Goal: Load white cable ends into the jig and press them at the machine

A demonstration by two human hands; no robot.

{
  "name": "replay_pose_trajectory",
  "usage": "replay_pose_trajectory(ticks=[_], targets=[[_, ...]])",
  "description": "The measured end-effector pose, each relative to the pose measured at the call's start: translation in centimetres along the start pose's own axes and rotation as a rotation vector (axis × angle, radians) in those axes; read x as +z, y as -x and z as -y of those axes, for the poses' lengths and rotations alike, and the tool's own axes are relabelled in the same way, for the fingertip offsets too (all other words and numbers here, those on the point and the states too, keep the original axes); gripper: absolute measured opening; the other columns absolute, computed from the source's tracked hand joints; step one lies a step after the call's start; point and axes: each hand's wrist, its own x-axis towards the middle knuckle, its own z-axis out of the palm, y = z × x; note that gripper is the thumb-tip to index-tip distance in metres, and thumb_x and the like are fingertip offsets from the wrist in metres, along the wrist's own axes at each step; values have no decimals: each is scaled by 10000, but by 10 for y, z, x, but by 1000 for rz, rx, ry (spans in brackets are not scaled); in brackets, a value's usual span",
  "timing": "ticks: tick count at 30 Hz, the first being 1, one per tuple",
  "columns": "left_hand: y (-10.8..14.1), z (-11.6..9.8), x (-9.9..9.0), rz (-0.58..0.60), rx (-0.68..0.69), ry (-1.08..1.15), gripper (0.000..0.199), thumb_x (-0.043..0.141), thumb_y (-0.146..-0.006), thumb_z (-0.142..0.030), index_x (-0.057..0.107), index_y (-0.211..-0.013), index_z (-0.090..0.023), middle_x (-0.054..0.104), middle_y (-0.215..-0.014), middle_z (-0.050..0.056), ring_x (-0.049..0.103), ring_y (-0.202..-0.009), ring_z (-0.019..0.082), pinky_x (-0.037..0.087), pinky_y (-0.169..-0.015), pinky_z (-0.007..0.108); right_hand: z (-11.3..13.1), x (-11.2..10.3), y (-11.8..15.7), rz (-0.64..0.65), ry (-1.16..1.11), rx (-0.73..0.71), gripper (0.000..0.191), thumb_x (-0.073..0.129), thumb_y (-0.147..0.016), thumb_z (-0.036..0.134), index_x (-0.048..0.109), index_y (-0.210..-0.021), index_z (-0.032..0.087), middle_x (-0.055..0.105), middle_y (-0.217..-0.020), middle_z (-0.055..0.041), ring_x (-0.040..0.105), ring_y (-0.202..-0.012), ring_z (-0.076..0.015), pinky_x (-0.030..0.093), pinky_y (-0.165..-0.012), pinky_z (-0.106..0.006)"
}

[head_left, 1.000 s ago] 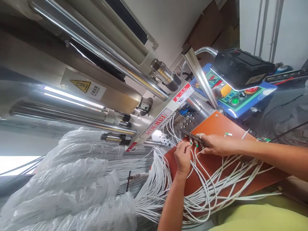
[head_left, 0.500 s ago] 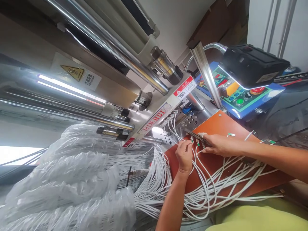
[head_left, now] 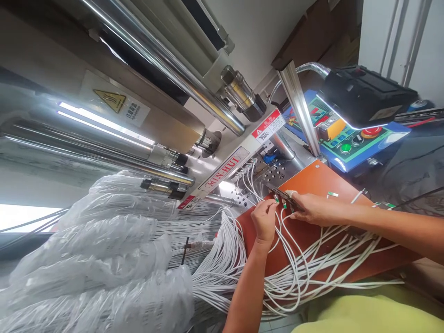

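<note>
My left hand [head_left: 263, 221] is closed in a pinch at the end of a white cable, beside a small green circuit board [head_left: 276, 199]. The fingertips partly hide that cable end. My right hand [head_left: 308, 208] grips the near end of a narrow metal fixture bar [head_left: 282, 195], thumb and fingers on either side. Another green board [head_left: 284, 204] on a white cable sits along the bar, between my hands. Both hands are over an orange-brown board [head_left: 310, 180]. Many white cables [head_left: 294, 263] trail across it below my hands.
A press marked MIN-HUI [head_left: 222, 173] stands to the left, with cables on its metal plate [head_left: 274, 175]. Plastic-wrapped cable bundles [head_left: 114, 259] lie lower left. At the right are a blue control box [head_left: 350, 143] and a black lamp [head_left: 371, 95].
My left hand has shifted slightly left and up, still pinched by the bar. My right hand keeps its grip on the fixture bar. The whole view has moved a little.
</note>
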Motion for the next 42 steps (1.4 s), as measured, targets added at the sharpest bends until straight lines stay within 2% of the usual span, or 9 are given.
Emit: replay_pose_trajectory(ticks=[4,10,13,17,20,24,31,36,42], targets=[[-8,-1,-11,111,-104,129,68,697,-795,-237,744,-830,-203,727,-846,25,661,-803,156,516,-794,270,-6,-1,-1,-13,-88,-47,419,553,-843,372,459,-1217,208,663,-1015,-89,633,-902,-257,450,-760,-329],[-19,-5,-27,-55,-371,380,230,652,-842,-318,664,-991,-143,733,-800,47,665,-749,136,507,-761,257,-12,0,-3,-28,-109,-41,525,586,-804,467,478,-1259,228,680,-1037,-77,635,-893,-252,465,-769,-316],[-19,-6,-27,-20,-402,397,318,629,-860,-283,583,-1143,-145,737,-773,39,664,-717,127,498,-737,251,-15,2,-4,-42,-91,-48,502,578,-804,476,502,-1232,227,689,-997,-68,640,-867,-250,468,-750,-313],[-18,-6,-25,34,-287,268,227,612,-873,-272,682,-1060,-164,753,-884,69,695,-826,160,517,-797,282,-19,5,-6,-61,-112,-79,520,591,-792,495,510,-1239,241,695,-1022,-59,648,-890,-251,471,-780,-307],[-18,-3,-23,5,-123,125,153,624,-868,-252,737,-945,-185,744,-894,62,682,-840,173,527,-817,310,-22,6,-7,-52,-125,-73,524,596,-784,520,524,-1220,238,695,-1034,-60,647,-897,-256,477,-794,-317],[-15,5,-19,89,93,49,175,586,-886,-168,751,-914,-217,737,-887,40,653,-875,171,520,-854,327,-27,7,-9,-44,-147,-94,542,589,-792,519,511,-1252,243,686,-1076,-61,634,-941,-262,473,-843,-335],[-15,18,-11,146,108,67,247,543,-880,-64,729,-957,-209,724,-911,26,660,-823,136,534,-788,265,-24,3,-7,-31,-151,-116,590,574,-802,501,472,-1321,241,674,-1126,-70,624,-992,-277,473,-875,-350],[-18,22,-11,143,174,20,187,571,-894,-131,734,-919,-220,723,-876,23,641,-833,154,523,-804,285,-21,1,-6,-30,-129,-117,588,563,-810,482,463,-1329,227,666,-1141,-84,623,-994,-279,469,-894,-365],[-19,21,-11,141,133,44,213,528,-921,-168,732,-948,-223,721,-905,35,640,-866,164,519,-832,300,-20,0,-5,-24,-142,-134,627,560,-814,484,426,-1377,242,664,-1147,-85,615,-1013,-292,471,-897,-384]])
